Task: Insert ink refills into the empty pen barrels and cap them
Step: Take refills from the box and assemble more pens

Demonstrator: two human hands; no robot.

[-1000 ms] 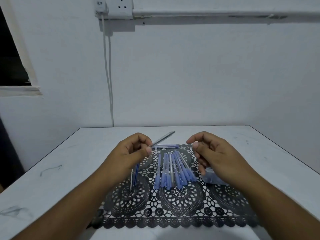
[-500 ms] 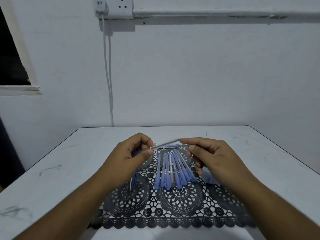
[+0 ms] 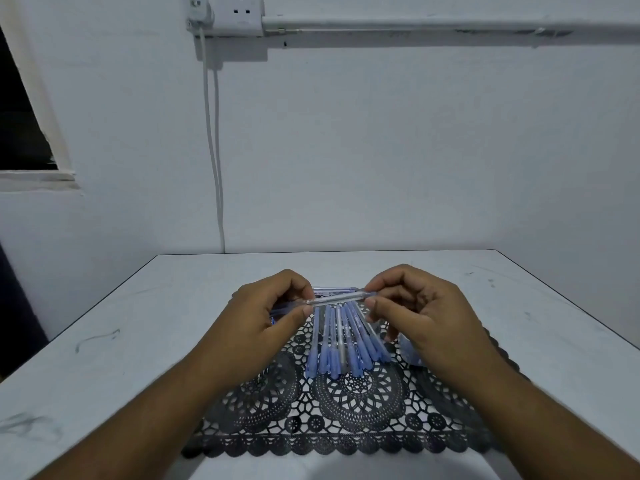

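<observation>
Two bare hands meet over a black lace-patterned placemat [image 3: 346, 420] that lies on a white tabletop [image 3: 145, 323]. Between them runs a clear plastic pen barrel [image 3: 337, 298], held nearly level, its right end slightly higher and farther away than its left. The left hand [image 3: 263, 327] pinches the barrel's left end between thumb and curled fingers; more of the barrel and what may be a blue piece show faintly inside that grip, too blurred to tell apart. The right hand [image 3: 420, 317] pinches the barrel's right end between thumb and forefinger, the other fingers curled loosely beneath. Whether a refill sits inside the barrel cannot be told.

Directly under the held barrel, between the two hands and reaching toward the person, a fan of capped clear pens with pale blue caps [image 3: 346, 344] lies on the placemat, caps nearest the wrists and touching one another. Just beyond the fingertips, another blue-tinted pen [image 3: 334, 290] lies crosswise on the mat. Below the right palm, a pale translucent object [image 3: 410, 353] peeks out, mostly hidden by the hand.

Beyond both hands rises a white wall, where a white socket block [image 3: 239, 12] sits high above the left hand and a white cable [image 3: 214, 150] hangs down from it to the table's far edge.
</observation>
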